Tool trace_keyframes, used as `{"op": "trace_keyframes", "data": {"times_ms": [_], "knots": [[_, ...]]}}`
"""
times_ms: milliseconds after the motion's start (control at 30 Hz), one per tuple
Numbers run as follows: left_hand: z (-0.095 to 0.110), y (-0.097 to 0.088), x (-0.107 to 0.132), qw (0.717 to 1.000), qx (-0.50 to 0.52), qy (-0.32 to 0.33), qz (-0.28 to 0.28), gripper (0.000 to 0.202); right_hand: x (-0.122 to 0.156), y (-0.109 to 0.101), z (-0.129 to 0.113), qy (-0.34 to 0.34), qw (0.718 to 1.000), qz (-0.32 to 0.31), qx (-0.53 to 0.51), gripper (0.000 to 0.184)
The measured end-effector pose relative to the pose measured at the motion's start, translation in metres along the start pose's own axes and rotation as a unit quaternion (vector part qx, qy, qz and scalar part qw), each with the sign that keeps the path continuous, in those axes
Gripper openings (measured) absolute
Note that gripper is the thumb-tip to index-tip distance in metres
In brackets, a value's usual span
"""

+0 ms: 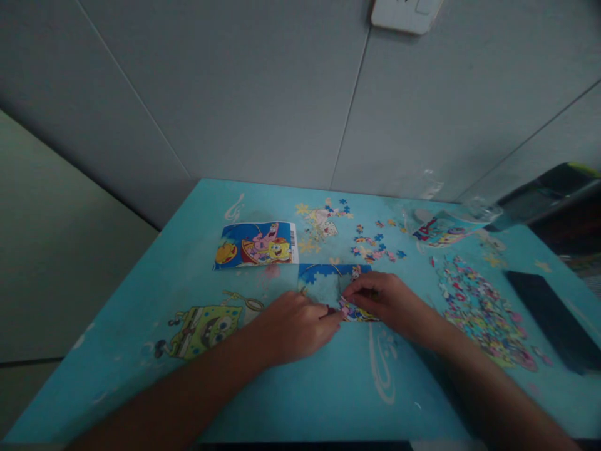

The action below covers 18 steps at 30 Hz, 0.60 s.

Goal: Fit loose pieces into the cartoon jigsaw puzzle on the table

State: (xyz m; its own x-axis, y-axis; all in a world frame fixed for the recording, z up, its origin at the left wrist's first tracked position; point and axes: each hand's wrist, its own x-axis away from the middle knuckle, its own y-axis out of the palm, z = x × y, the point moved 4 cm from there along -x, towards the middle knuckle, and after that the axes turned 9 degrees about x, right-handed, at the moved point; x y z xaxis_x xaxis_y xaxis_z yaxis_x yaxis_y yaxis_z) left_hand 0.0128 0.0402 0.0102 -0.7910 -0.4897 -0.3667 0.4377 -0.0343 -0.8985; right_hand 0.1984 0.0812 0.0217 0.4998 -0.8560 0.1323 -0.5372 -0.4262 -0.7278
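Note:
A partly assembled jigsaw puzzle [323, 270] lies on the table between my hands, with a gap in its middle. My left hand [300, 326] rests at its lower edge, fingers curled and their tips touching the joined pieces. From the right, my right hand [382, 297] reaches over the puzzle, thumb and fingertips pinched together near the gap. Whatever either hand holds is too small or hidden to make out. Just up and left of the puzzle lies a printed picture card [258, 244] with cartoon figures.
Loose pieces [375, 244] are scattered behind the puzzle. A large heap of pieces [483, 307] spreads at the right, beside a dark flat object [554, 319]. A clear plastic container with a printed label [446, 228] lies at the back right. The blue table [154, 282] meets a grey wall.

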Motion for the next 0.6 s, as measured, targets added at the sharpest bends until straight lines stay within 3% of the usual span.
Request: {"op": "trace_keyframes", "data": {"times_ms": [233,400,600], "knots": [[0.001,0.004,0.001,1.0,-0.008,-0.008,0.003,0.021,-0.011,-0.019,0.007,0.046,0.994,0.101,-0.008,0.022],[0.002,0.002,0.0,1.0,0.0,-0.005,0.015,0.022,-0.058,-0.034,0.017,0.019,0.984,0.135,0.118,0.02],[0.003,0.0,0.0,1.0,-0.008,-0.004,0.005,0.024,-0.105,-0.046,0.025,-0.012,0.967,0.131,0.22,0.02]]}}
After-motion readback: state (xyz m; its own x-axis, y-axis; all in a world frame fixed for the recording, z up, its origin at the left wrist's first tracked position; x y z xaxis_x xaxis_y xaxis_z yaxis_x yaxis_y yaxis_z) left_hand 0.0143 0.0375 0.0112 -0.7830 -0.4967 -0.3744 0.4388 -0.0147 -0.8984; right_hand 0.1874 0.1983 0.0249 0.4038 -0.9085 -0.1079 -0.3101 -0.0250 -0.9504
